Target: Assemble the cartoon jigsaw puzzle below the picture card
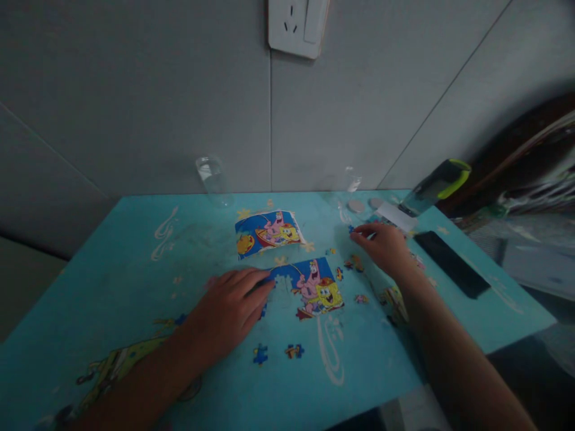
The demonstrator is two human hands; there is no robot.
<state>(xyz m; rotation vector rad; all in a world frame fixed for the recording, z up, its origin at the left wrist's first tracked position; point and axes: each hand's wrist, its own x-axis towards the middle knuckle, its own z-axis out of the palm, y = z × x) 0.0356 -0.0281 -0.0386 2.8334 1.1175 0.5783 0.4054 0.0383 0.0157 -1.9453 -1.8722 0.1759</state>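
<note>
A partly joined jigsaw puzzle [329, 293] with a yellow and a pink cartoon figure lies mid-table. My left hand [238, 299] rests over its left side, fingers stretched out and lying low; what is under the palm is hidden. Behind the puzzle lies a small reference picture [269, 233] with the same figures. To the right, my right hand [381, 242] pinches a small blue puzzle piece [351, 228] at its fingertips, just above the table. Loose pieces lie nearby: a blue one [260, 354], a brown and blue one [294, 351], and several between the puzzle and my right arm.
A clear jar [214, 182] and a clear container [353, 179] stand by the wall. Two round lids [356, 206], a white card [396, 216], a dark bottle with a green cap [433, 187] and a black phone-like slab [451, 263] lie or stand at the right.
</note>
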